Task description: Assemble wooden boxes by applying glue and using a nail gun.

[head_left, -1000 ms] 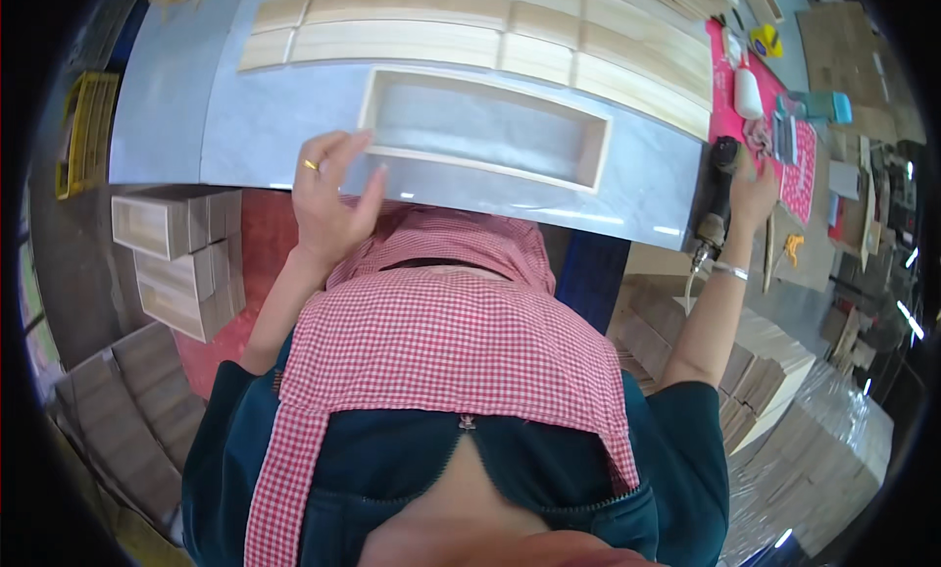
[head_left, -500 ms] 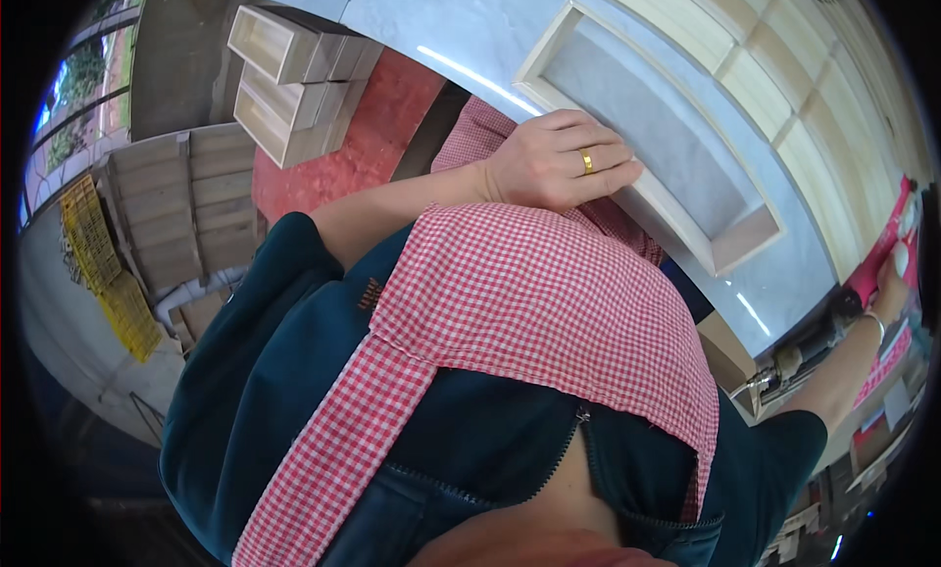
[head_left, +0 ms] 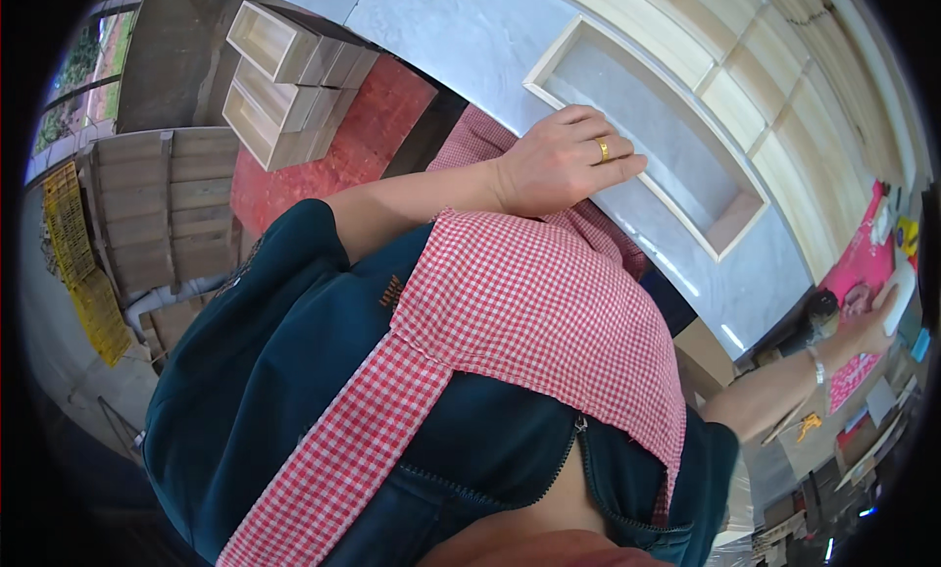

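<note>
Now, left hand lies flat on the near long rail of a shallow pale wooden frame, fingers stretched out and close together, pointing across the rail toward the frame's inside. Palm down, pressing or resting, not curled around anything; a gold ring sits on one finger. Frame is rectangular, open-bottomed by the look of it, grey tabletop showing through. It lies flat on the grey worktable, near the table's front edge, right against the person's body.

Right hand is far out at the right edge of view, arm stretched, bracelet at the wrist. Fingertips reach a white object on a pink mat; too small and warped to tell whether the hand is closed on it or just touching. A dark round tool stands just beside that hand.

Beyond the frame, flat pale wooden boards cover the far part of the table, close to the frame's far rail. Stacked open wooden boxes sit off the table's left end, on a red floor patch. Plank pallet and yellow crates further left.

Free tabletop shows left of the frame; right side is cluttered. Red checked apron and dark blue top fill the lower view.
</note>
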Available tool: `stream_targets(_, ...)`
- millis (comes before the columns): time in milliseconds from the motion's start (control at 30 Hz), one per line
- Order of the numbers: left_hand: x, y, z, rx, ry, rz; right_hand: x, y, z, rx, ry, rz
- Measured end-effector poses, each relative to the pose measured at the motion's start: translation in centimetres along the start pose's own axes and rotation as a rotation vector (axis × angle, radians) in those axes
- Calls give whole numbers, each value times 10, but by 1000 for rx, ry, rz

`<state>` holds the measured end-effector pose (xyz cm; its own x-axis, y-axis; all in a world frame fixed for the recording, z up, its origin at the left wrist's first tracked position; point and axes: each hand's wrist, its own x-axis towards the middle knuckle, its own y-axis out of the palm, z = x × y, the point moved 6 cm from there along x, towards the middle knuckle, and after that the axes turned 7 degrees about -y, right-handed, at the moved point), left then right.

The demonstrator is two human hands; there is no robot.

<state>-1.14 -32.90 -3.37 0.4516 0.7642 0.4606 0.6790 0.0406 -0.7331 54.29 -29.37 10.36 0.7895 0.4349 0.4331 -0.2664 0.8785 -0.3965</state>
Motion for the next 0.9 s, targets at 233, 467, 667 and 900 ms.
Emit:
stream_targets(233,-2,20,-3,57,40,10,-221,71,52,521,-86,277)
stream_targets(467,-12,47,-6,4,86,91,-334,121,61,460,107,755)
stream_targets(667,-13,58,-4,-27,104,108,-356,143,79,368,-107,922)
stream_targets(900,-12,64,-4,-12,117,160,-359,152,94,403,-209,999)
